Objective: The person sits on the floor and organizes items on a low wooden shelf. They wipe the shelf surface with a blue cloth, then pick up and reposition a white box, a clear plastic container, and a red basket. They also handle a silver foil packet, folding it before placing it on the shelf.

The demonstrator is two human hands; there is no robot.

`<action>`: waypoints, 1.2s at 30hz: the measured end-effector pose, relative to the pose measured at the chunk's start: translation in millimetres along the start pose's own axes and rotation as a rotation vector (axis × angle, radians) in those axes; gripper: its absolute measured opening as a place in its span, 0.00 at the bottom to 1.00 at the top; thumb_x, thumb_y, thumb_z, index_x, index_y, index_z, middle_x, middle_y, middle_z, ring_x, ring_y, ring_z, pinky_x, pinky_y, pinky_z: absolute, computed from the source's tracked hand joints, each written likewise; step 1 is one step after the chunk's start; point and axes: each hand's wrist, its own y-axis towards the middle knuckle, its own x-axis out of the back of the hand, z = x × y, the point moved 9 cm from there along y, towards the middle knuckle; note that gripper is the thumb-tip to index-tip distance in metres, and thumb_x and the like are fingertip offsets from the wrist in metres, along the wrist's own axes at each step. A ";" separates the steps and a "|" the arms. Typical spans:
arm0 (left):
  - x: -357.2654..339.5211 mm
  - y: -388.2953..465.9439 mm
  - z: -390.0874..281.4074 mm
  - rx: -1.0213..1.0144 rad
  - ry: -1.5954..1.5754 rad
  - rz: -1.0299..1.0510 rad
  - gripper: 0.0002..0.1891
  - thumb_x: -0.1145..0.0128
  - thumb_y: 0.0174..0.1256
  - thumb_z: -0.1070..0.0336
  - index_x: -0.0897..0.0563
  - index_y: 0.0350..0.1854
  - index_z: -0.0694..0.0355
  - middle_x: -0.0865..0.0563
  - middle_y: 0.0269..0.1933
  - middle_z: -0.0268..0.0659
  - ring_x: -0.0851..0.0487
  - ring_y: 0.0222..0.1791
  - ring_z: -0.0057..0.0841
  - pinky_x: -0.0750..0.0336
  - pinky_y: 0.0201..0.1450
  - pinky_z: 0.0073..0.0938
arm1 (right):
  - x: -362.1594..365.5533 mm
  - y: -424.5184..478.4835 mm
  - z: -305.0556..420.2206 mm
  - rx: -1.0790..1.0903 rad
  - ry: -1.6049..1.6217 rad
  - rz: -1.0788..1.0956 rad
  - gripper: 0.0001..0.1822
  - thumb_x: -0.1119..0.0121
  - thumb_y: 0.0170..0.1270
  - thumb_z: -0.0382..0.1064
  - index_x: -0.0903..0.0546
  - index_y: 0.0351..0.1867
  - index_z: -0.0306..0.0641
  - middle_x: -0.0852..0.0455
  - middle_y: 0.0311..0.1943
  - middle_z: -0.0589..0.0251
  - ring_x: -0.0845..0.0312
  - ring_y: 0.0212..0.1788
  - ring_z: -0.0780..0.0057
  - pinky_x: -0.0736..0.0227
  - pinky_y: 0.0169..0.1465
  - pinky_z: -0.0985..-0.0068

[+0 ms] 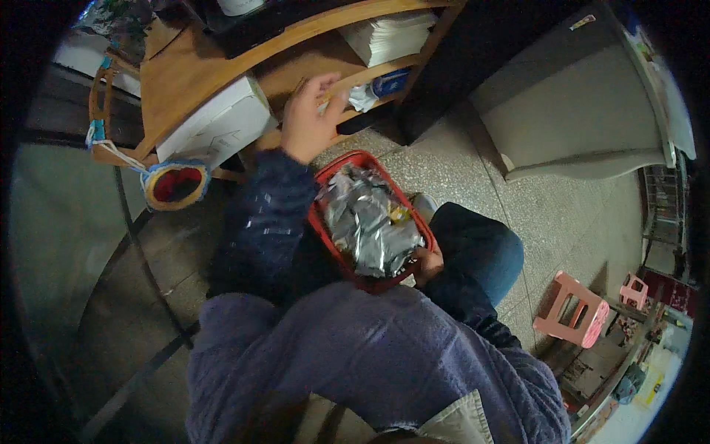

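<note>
My left hand [310, 119] is raised over the edge of a wooden shelf unit [310, 61], its fingers apart, blurred by motion, with nothing seen in it. Below it, a red plastic basket [407, 202] rests against my lap, tilted, and full of shiny silver packets [371, 227], one part of them yellow. My right hand [430, 263] grips the near right rim of this basket. Its fingers are partly hidden by the basket and the packets.
In the shelves are a white cardboard box [219, 125], a stack of white paper [388, 39] and a blue package [391, 83]. A round crocheted piece [177, 185] hangs at the left. Pink plastic stools [574, 311] stand at the right, below a pale panel [571, 100].
</note>
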 end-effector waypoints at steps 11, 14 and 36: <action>-112.8 78.2 113.7 0.977 -1.205 -0.194 0.27 0.50 0.67 0.50 0.33 0.61 0.63 0.35 0.66 0.43 0.37 0.65 0.39 0.42 0.66 0.40 | 81.5 22.5 -43.1 -0.032 -0.366 -0.160 0.28 0.39 0.44 0.31 0.25 0.53 0.36 0.16 0.36 0.59 0.21 0.38 0.63 0.25 0.40 0.68; -107.4 94.0 185.0 1.022 -1.164 -0.186 0.22 0.49 0.64 0.43 0.24 0.52 0.52 0.23 0.55 0.31 0.28 0.52 0.32 0.33 0.54 0.35 | 111.0 37.7 -63.9 -0.102 -0.534 -0.151 0.30 0.39 0.47 0.33 0.28 0.56 0.33 0.19 0.45 0.56 0.23 0.45 0.60 0.28 0.49 0.69; -119.3 168.9 142.4 -0.200 0.250 0.316 0.34 0.55 0.63 0.37 0.33 0.64 0.56 0.33 0.68 0.33 0.34 0.64 0.42 0.44 0.68 0.46 | -138.3 45.5 210.2 0.596 -0.518 0.267 0.18 0.42 0.56 0.28 0.26 0.49 0.38 0.26 0.53 0.60 0.31 0.56 0.70 0.34 0.56 0.74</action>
